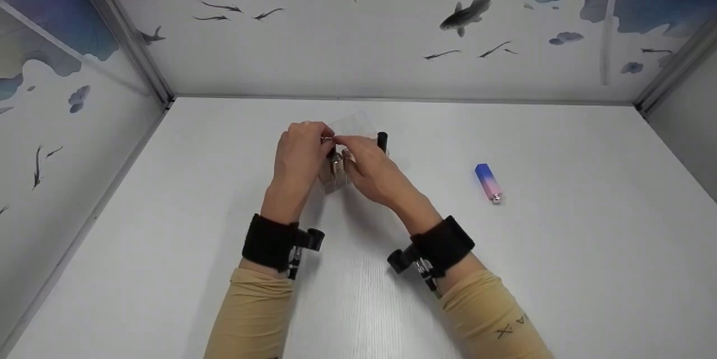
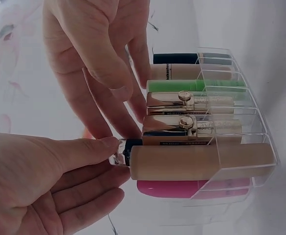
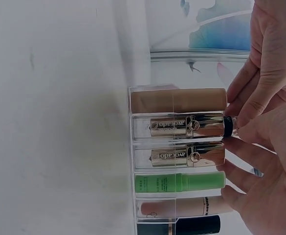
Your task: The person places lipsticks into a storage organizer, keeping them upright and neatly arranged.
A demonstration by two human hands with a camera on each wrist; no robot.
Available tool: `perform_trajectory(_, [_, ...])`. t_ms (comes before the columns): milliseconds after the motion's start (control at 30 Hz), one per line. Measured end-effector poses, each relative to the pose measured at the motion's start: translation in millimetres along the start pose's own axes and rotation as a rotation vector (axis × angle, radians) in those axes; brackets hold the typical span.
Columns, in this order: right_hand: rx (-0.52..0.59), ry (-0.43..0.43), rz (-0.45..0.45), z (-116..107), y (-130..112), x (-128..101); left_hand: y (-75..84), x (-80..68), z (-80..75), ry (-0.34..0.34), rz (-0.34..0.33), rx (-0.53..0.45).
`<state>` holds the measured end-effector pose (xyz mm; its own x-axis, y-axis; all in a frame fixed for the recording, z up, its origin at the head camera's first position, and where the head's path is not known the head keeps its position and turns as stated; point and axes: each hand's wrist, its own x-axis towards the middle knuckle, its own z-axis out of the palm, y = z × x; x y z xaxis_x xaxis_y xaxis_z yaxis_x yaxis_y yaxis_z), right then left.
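Note:
A clear organizer (image 2: 253, 105) holds several cosmetic tubes, among them a tan tube (image 2: 182, 161), gold lipstick tubes (image 3: 209, 153) and a green tube (image 3: 201, 181). With thumb and fingers my left hand (image 1: 298, 149) pinches the clear end (image 2: 117, 157) of a tube with a black band (image 3: 228, 126). The rest of that tube is hidden among the others. Beside it, my right hand (image 1: 372, 168) has its fingers stretched out, close to the clear end and the tops of the gold and green tubes. Exact contact of its fingertips is partly hidden.
A blue-to-pink tube (image 1: 487, 181) with a silver end lies on the white table (image 1: 560, 247), right of the organizer. Behind the table stands a white panel (image 1: 381, 51) printed with fish, and another panel rises along the left side.

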<state>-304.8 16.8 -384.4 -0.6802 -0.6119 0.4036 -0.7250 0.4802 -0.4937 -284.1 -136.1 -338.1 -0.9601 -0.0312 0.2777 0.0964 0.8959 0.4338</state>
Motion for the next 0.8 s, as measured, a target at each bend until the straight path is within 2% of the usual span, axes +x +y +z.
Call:
perform_trajectory(300, [-0.043,0.022,-0.06,3.7,3.0,0.6,-4.2,-0.3,3.5,-0.091,0.029,-0.015])
perform_trajectory(500, [-0.071,0.023,-0.093,5.2,4.0,1.0,-6.7,0.0,3.3,-0.109,0.034,-0.028])
perform_trajectory(800, [-0.111,-0.002,-0.077,5.7,4.8,0.1,-7.2,-0.1,2.7,-0.114,0.008,-0.007])
